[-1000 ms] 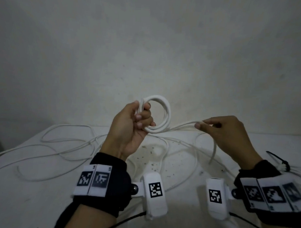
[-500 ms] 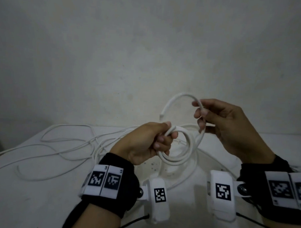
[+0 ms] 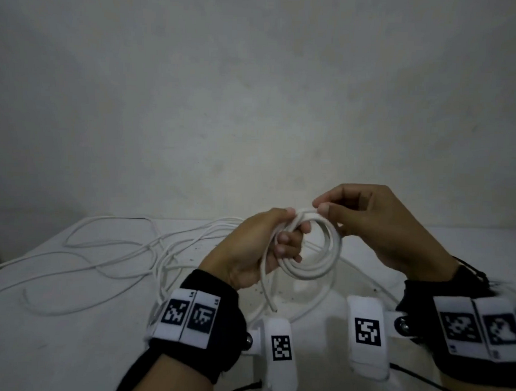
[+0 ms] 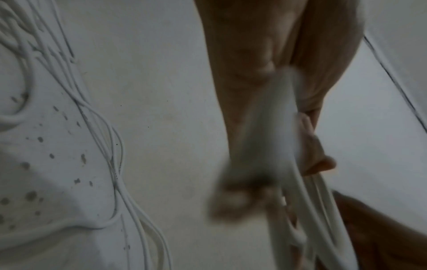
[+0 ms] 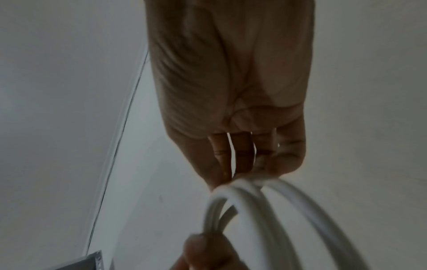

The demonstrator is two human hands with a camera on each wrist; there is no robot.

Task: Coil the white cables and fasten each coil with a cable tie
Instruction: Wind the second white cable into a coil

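Observation:
A small coil of white cable (image 3: 326,263) is held above the white table (image 3: 70,349). My left hand (image 3: 284,234) grips the coil's left side, fingers curled through it. My right hand (image 3: 320,207) pinches the cable at the top of the coil, close to the left thumb. A short free cable end (image 3: 268,296) hangs below the left palm. In the right wrist view the right fingers (image 5: 245,164) pinch the top strand of the coil (image 5: 307,210). The left wrist view is blurred and shows the left hand (image 4: 307,146) wrapped round the cable bundle (image 4: 282,127).
Several loose white cables (image 3: 117,246) lie tangled across the left and middle of the table, also visible in the left wrist view as loose cables (image 4: 110,164). A plain wall (image 3: 254,107) stands just behind the table. Dark specks dot the table under the hands.
My right hand swung the cable up and over, then came down and left, laying another loop onto the coil. My left hand lowered and turned the coil, keeping its grip.

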